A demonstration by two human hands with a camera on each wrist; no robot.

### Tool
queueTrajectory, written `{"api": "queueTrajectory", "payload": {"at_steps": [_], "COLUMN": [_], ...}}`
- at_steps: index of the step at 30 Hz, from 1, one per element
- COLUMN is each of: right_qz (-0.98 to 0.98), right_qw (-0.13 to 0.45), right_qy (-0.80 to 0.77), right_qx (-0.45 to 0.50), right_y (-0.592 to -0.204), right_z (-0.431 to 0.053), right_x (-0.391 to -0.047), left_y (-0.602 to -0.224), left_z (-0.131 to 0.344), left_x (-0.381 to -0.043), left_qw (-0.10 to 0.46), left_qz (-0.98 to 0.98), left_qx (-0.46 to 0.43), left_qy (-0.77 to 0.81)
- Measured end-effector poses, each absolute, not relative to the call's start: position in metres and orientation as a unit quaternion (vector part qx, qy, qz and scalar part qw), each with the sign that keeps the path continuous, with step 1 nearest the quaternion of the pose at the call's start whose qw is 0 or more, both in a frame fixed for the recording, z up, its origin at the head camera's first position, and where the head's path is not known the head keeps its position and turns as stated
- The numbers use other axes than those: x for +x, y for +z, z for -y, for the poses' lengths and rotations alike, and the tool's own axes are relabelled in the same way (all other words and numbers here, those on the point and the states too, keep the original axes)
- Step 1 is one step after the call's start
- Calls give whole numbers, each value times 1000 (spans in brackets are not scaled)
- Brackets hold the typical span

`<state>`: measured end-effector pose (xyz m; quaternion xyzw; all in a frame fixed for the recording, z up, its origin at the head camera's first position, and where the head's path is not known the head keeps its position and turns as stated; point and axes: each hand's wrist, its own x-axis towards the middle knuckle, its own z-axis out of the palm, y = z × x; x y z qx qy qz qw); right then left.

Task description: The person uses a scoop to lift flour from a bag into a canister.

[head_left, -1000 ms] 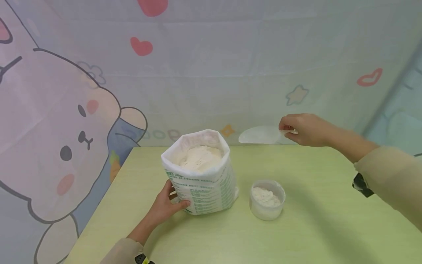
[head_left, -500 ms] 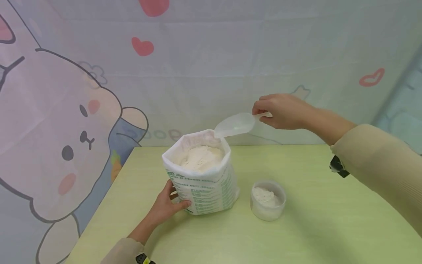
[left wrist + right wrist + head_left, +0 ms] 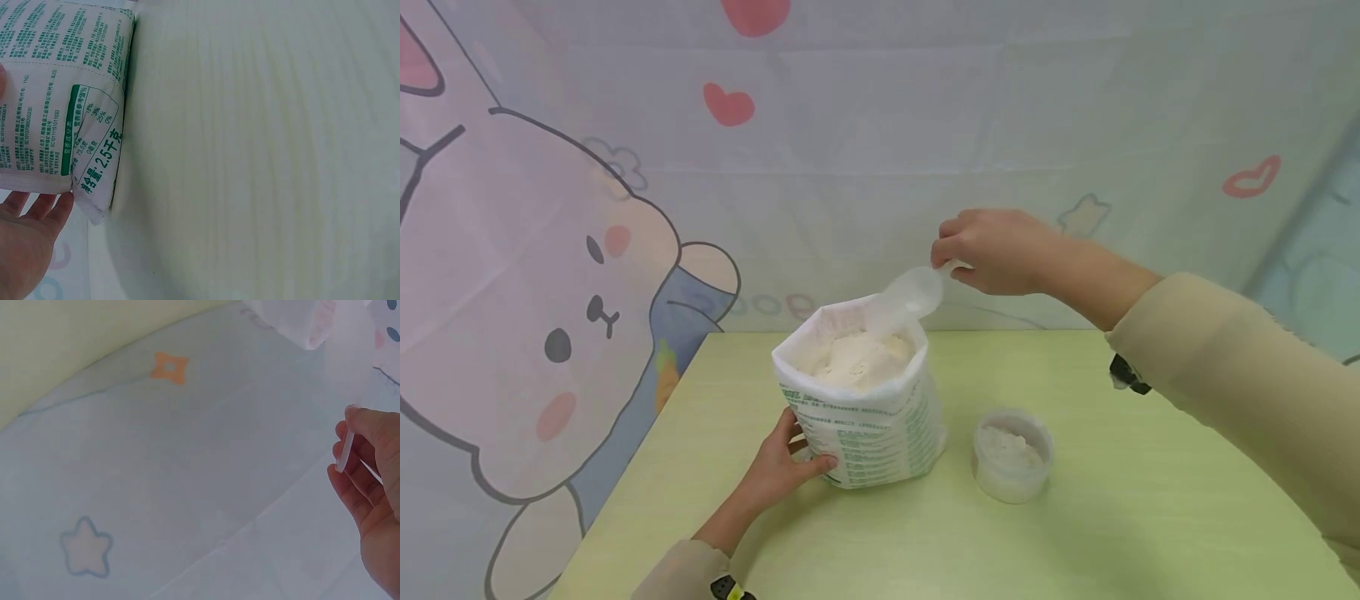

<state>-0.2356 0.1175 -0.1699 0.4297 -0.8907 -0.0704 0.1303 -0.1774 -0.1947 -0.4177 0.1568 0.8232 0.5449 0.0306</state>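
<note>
An open white bag with green print (image 3: 880, 442), filled with off-white flour (image 3: 853, 362), stands on the table. My left hand (image 3: 778, 467) grips its lower left side, thumb across the front and the other fingers around the side. In the left wrist view the fingertips touch the bag's bottom edge (image 3: 37, 181). Above the bag's right rim, my right hand (image 3: 992, 250) pinches the handle of a translucent plastic scoop (image 3: 917, 292). The scoop tilts down to the left, its front end inside the bag's mouth. In the right wrist view the handle (image 3: 345, 450) lies between thumb and fingers.
A small clear round tub (image 3: 1011, 483), partly filled with white powder, stands right of the bag. The light green table (image 3: 925, 550) ends at a cloth backdrop (image 3: 865, 125) printed with a cartoon rabbit and hearts.
My right hand has carried the scoop leftward from above the table's back right to the bag, then tipped its front end down into the mouth. Left hand, bag and tub stay in place.
</note>
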Motion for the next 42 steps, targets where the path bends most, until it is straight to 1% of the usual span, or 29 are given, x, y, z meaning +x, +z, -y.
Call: {"api": "queueTrajectory", "payload": {"at_steps": [9, 17, 22, 25, 28, 31, 38, 42], "right_qz": [847, 820, 778, 763, 762, 771, 810, 820], "right_qw": [171, 182, 213, 232, 238, 226, 164, 152], "right_qy": [-188, -273, -342, -352, -346, -340, -319, -300], "right_qx": [467, 469, 481, 490, 492, 488, 463, 462], "right_y": [-169, -165, -169, -176, -182, -186, -195, -205], "right_z": [-95, -80, -72, -67, -64, -62, -58, -58], "right_x": [-226, -219, -217, -216, -217, -217, -216, -217], "left_y": [-416, -418, -418, -418, -418, -418, -417, -416], "left_z": [194, 194, 195, 194, 195, 195, 194, 193], "left_x": [-176, -176, -176, -176, -176, -175, -175, -174], "left_qw": [31, 26, 24, 23, 24, 24, 23, 23], "left_qz": [-825, -821, -820, -820, -820, -820, -820, -818], "left_qx": [154, 168, 167, 166, 166, 167, 167, 167], "left_qy": [543, 546, 547, 548, 547, 547, 548, 549]}}
